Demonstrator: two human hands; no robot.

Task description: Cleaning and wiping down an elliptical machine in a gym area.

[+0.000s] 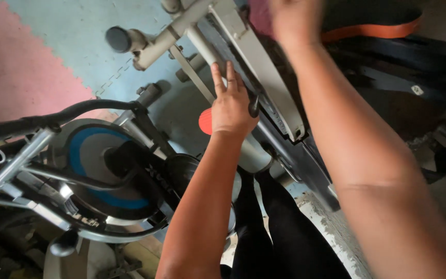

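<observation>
Our left hand lies flat, fingers spread, on the grey frame bar of the exercise machine, whose long axis runs from upper left down to lower right. Our right hand reaches further up the same bar; it is blurred, so we cannot tell its grip.

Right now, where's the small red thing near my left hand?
In the head view, the red piece sits centre-left, peeking out just left of your left hand, which lies flat on the grey metal bar, above the black-and-blue flywheel.

Pink foam mat beside blue mat; orange-edged black bench pad at top right
</observation>
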